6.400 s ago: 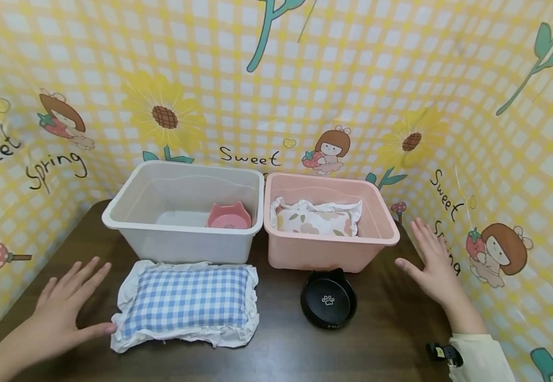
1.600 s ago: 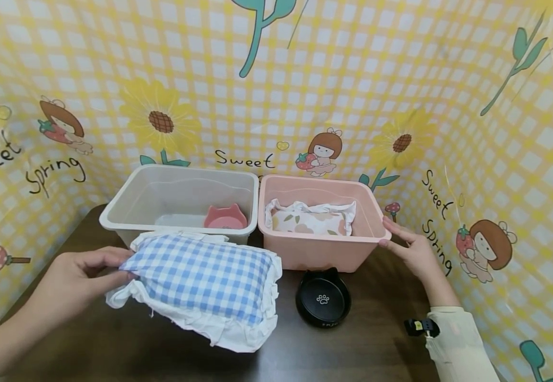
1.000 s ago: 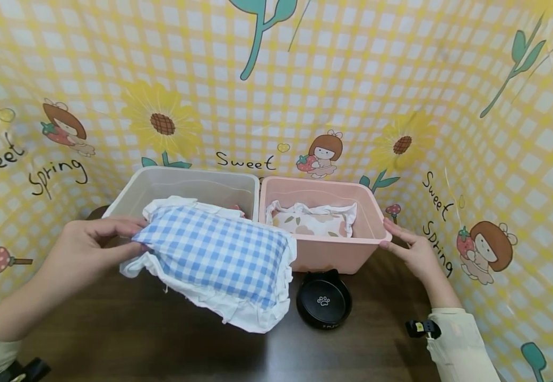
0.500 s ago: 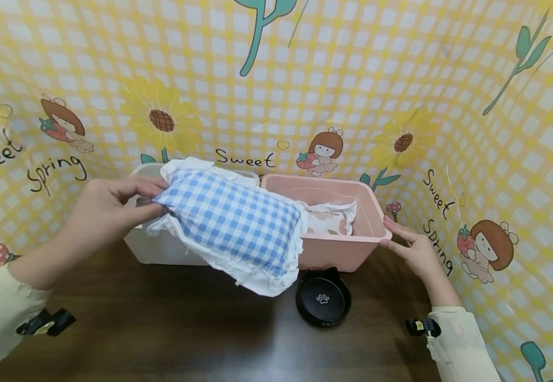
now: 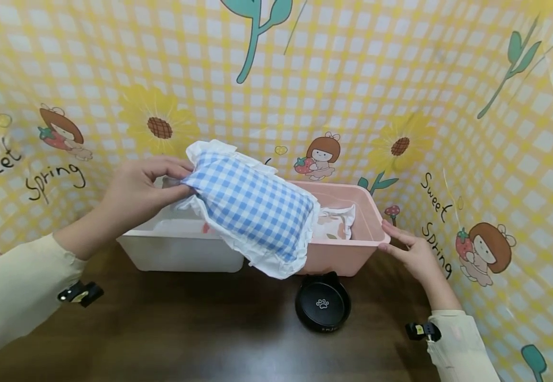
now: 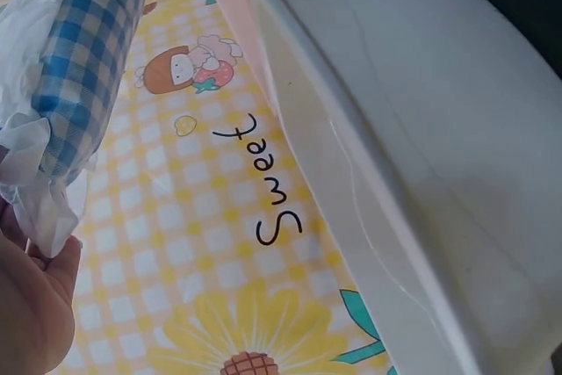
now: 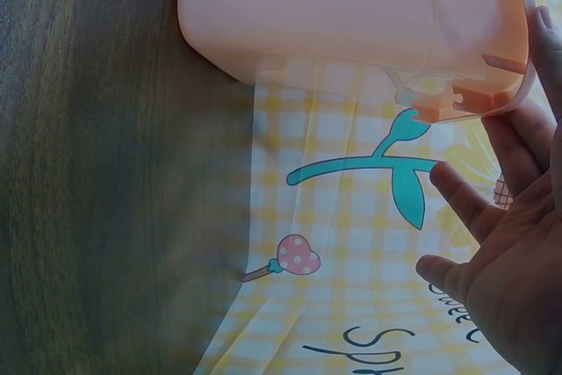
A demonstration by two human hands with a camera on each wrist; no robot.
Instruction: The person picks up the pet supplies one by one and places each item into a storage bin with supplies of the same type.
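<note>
My left hand (image 5: pixel 135 188) pinches one end of a blue-and-white checked pillow (image 5: pixel 257 204) with white ruffled edges. The pillow hangs tilted in the air, its far end lower and overlapping the pink bin (image 5: pixel 338 253) in the head view. At that bin's right front corner, my right hand (image 5: pixel 417 257) grips the rim between thumb and fingers; the right wrist view shows the thumb (image 7: pixel 546 19) on the rim. Inside the pink bin lies a floral pillow (image 5: pixel 331 225), partly hidden by the checked one.
A pale grey-white bin (image 5: pixel 186 254) stands left of the pink one, with a sliver of a pink bowl (image 5: pixel 206 228) showing inside. A black cat-eared bowl (image 5: pixel 322 305) sits in front on the dark wooden table (image 5: pixel 186 329). Patterned yellow checked cloth (image 5: pixel 353 79) walls the back and sides.
The left hand has taken the checked pillow off the table, raised it and carried it rightward across the grey-white bin. The right hand has moved onto the pink bin's corner and stayed there.
</note>
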